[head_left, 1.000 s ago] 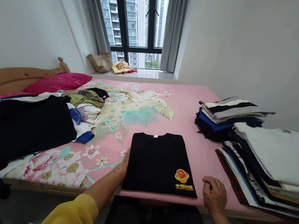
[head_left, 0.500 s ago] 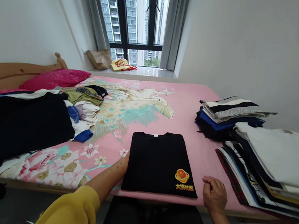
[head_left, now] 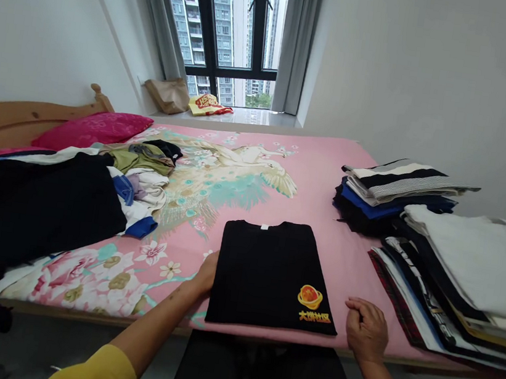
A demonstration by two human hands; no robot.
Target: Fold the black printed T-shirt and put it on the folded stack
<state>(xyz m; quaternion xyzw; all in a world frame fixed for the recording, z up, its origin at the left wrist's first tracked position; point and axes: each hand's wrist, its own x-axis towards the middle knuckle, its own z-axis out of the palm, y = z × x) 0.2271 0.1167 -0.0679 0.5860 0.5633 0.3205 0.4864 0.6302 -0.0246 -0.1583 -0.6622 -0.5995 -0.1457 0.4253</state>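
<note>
A black T-shirt [head_left: 265, 272], folded into a neat rectangle, lies flat near the front edge of the bed, its collar pointing away from me. An orange and yellow print sits at its lower right corner. My left hand [head_left: 209, 271] is at the shirt's left edge, its fingers hidden behind or under the fabric. To the right of the shirt, my right hand [head_left: 365, 330] rests on the pink sheet with fingers curled in, apart from the shirt and with nothing visible in it.
Folded clothes [head_left: 471, 268] stand in a stack at the right, with a second folded stack [head_left: 402, 190] behind. Loose clothes [head_left: 45, 206] are heaped on the left. A magenta pillow [head_left: 95, 131] leans near the wooden headboard [head_left: 25, 113]. Bags [head_left: 170, 94] lie by the window.
My left forearm has shifted slightly left and lower, its hand still at the shirt's left edge. My right hand stays beside the shirt. The camera view has shifted slightly.
</note>
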